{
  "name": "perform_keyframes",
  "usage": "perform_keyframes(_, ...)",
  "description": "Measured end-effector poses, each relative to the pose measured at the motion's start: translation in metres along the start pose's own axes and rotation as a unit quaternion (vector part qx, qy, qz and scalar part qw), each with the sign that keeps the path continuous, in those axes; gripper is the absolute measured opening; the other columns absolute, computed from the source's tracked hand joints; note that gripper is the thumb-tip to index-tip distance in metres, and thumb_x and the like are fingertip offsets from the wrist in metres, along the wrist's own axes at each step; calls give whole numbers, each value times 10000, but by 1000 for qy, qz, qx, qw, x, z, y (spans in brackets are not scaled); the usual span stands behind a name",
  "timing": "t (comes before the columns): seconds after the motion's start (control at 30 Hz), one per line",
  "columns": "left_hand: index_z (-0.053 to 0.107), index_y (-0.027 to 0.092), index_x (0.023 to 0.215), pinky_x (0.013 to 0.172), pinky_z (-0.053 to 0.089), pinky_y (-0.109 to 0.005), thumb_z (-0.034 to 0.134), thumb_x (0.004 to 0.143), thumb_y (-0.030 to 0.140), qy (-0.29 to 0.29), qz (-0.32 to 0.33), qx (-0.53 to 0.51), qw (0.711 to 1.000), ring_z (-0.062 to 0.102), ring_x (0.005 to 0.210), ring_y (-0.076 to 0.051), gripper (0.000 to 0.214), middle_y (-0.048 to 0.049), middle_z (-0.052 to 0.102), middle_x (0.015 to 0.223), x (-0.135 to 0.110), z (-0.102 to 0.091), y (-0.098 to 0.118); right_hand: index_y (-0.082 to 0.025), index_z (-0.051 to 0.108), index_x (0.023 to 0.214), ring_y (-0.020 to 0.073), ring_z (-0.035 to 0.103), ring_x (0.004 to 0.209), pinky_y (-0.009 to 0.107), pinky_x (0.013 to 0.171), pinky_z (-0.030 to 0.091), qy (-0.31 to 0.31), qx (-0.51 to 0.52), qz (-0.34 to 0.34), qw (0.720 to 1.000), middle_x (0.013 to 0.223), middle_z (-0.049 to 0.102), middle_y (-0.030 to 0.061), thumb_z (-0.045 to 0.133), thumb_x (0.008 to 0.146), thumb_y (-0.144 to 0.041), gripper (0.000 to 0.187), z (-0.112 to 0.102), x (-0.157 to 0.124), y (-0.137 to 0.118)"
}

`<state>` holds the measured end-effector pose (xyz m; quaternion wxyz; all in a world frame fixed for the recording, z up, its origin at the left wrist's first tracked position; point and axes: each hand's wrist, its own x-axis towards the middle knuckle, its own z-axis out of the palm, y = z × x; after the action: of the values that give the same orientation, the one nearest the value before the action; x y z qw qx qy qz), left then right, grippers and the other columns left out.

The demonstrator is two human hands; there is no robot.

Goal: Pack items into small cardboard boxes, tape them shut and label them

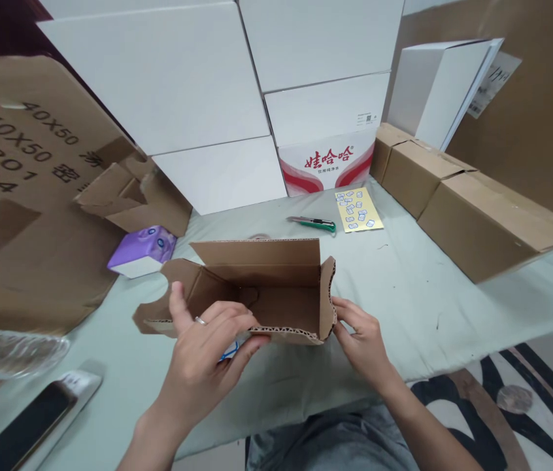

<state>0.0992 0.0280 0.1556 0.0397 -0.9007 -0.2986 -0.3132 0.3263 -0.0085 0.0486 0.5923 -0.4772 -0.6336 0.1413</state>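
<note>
An open cardboard box (281,311) stands on the cloth-covered table, its flaps raised and its inside facing me. My left hand (208,353) grips the near wall, fingers over the rim and thumb on the outside; its index finger points up by the left flap. Between thumb and palm shows a small white-and-blue patch (230,351), perhaps a sticker, mostly covered. At the right near corner, my right hand (359,333) holds the box with bent fingers and thumb. Beyond the box lie a green utility knife (313,224) and a yellow sheet of blue-and-white stickers (359,209).
White cartons (208,85) are stacked at the back. Brown boxes (472,203) line the right side. A purple tissue pack (144,250) sits left of the box. Nearer, at left, are a plastic bottle (16,355) and a black phone (26,425).
</note>
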Motion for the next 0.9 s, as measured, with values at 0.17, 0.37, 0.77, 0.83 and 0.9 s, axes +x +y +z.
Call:
perform_keyframes(0.17,556,238,864,1186,-120,-538,615,859,185,7,6,-4,1000,669,665,-162,80,41,687,703,-2,1,-2,-218,748,986,176,720,927,280,806,605,7,22,18,1000,1013,746,66,601,904,-198,170,-1,2,2)
perform_keyframes(0.37,559,241,828,1192,-126,-514,621,853,201,26,8,-20,999,657,630,-148,78,57,678,683,-3,4,-3,-248,764,958,174,709,897,298,796,596,30,40,44,998,977,740,52,563,915,-178,217,9,-2,2)
perform_keyframes(0.77,568,247,836,1183,-152,-532,615,855,194,19,-2,-24,1000,672,654,-143,73,70,680,689,-3,3,-2,-201,656,978,146,666,793,223,628,555,-30,148,130,980,895,671,39,618,876,-291,141,6,8,19)
perform_keyframes(0.83,569,252,835,1187,-142,-522,618,850,191,23,-7,-22,999,673,660,-142,80,76,675,671,-3,4,-2,-197,633,890,149,649,813,239,672,552,-31,157,128,979,887,641,36,623,870,-298,104,9,8,22)
perform_keyframes(0.9,567,255,829,1192,-134,-502,620,846,195,27,-3,-22,999,673,661,-144,82,80,667,651,-3,5,-2,-200,614,855,157,627,860,263,727,544,-26,161,119,979,907,613,39,610,877,-296,99,11,7,23)
